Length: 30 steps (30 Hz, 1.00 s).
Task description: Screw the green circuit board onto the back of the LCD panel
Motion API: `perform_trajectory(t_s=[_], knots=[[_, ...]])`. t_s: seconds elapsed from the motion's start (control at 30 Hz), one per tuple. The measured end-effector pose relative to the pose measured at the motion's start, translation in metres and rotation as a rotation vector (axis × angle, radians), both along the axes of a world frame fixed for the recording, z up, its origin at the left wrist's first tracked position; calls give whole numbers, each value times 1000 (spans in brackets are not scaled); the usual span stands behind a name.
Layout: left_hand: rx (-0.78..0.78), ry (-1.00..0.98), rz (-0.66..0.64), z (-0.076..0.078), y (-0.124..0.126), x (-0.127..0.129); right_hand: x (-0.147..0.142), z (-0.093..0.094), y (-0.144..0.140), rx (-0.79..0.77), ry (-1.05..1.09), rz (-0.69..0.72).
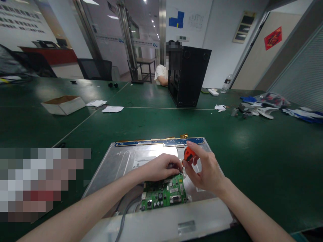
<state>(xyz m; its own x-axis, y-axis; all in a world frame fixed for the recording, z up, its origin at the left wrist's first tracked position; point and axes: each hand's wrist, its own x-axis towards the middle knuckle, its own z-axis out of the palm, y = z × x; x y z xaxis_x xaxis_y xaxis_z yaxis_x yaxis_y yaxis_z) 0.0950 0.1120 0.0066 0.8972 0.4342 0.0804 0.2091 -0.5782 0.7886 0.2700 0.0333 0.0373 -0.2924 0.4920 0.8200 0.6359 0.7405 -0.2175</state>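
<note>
Green printed circuit board [164, 194], studded with small black and silver components, lies on the near middle of the silver metal back panel of a flat display [121, 161], which rests on the dark green table [264, 161]. My right hand [205, 168] pinches a stubby orange-handled screwdriver [188, 154] between thumb and fingers, its tip down at the board's far edge. My left hand [161, 167] is curled narrow beside that tip, fingertips touching the board there; whether they pinch a screw I cannot tell. Risk, as I judge it: a tilted driver could slip off the screw and gouge the board, or a loosened screw could roll under the grey cable [124, 215] at the near left. Open table lies to the right; the panel's far edge carries a narrow blue strip board [151, 142], and a black upright case [188, 75] stands well beyond
</note>
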Motion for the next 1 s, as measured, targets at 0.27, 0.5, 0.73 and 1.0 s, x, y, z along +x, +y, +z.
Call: perform_trajectory(t_s=[0.27, 0.5, 0.73, 1.0], knots=[[9, -8, -19, 2, 1, 0, 1, -1, 2, 22, -1, -1], [5, 0, -2, 2, 0, 0, 1, 0, 1, -5, -9, 22], [7, 24, 1, 2, -1, 0, 0, 0, 0, -5, 4, 7], [19, -19, -19, 1, 1, -1, 0, 0, 2, 36, 17, 9]])
